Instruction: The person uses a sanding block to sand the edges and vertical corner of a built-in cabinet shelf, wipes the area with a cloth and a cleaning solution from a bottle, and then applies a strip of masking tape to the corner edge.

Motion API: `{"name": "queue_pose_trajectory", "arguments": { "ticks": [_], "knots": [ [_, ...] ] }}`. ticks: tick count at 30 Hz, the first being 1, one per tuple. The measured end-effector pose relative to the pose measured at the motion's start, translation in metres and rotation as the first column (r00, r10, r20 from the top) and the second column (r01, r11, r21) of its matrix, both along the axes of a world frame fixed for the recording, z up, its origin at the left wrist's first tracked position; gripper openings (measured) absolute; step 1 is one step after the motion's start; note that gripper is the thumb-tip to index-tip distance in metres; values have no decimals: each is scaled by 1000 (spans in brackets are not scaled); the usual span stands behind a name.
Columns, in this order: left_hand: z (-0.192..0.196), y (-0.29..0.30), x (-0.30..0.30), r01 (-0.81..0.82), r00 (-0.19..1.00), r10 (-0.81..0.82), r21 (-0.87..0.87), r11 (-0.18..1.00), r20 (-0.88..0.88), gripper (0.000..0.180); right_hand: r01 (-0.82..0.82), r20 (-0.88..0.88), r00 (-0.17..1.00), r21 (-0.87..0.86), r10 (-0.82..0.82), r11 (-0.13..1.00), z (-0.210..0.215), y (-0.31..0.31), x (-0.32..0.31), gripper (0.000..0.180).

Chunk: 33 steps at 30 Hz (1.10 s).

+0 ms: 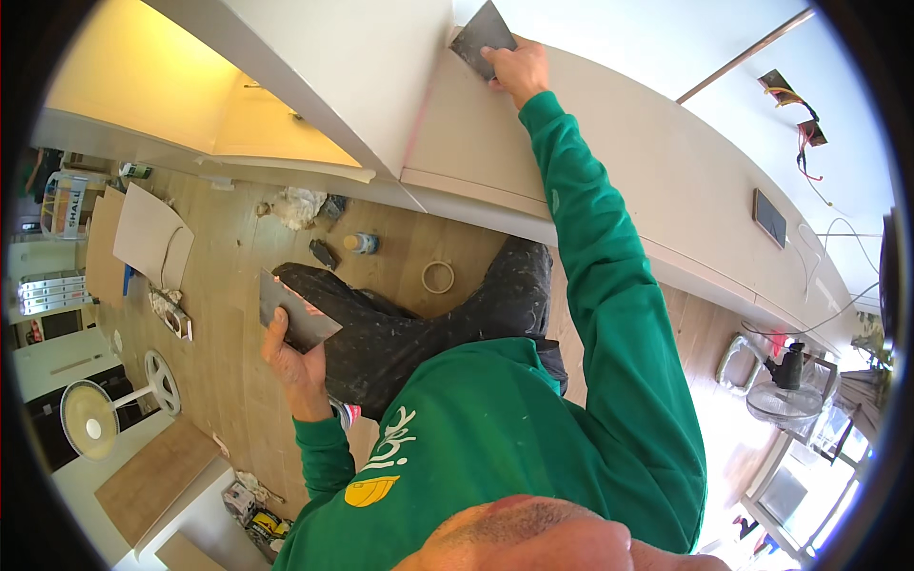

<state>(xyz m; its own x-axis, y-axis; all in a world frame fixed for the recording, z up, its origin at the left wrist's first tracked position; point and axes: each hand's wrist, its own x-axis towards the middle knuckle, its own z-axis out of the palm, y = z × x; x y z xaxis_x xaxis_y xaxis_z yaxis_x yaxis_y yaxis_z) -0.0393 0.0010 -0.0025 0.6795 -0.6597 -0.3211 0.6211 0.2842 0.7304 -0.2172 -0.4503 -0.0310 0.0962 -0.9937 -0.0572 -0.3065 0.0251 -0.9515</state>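
My right hand [519, 68] is raised at the end of a green sleeve and presses a grey flat-bladed putty knife [483, 36] against the beige wall panel [476, 133] near the top of the view. Held low beside my dark, paint-spattered trousers [419, 324], my left hand [290, 360] grips a second wide metal blade [293, 312], which lies flat over the wooden floor.
On the wooden floor lie a roll of tape [438, 277], a small bottle [362, 244], crumpled rags [297, 206] and cardboard sheets [148, 233]. One white fan [95, 419] stands at the left, another fan [785, 395] at the right. Loose wires [804, 143] hang from wall openings.
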Motion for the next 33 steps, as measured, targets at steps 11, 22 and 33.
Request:
{"name": "queue_pose_trajectory", "arguments": {
  "ticks": [11, 22, 33],
  "knots": [
    [-5, -2, 3, 17, 997, -21, -45, 999, -72, 54, -324, -367, 903, -235, 225, 917, 22, 18, -12, 35],
    [6, -2, 0, 80, 997, -79, -163, 983, 9, 52, -186, 216, 955, -95, 202, 978, 59, 102, -92, 21],
    [52, -42, -35, 312, 944, -329, -283, 907, -14, 40, -244, 725, 680, 81, 111, 966, 79, 309, -22, 19]
  ]
}}
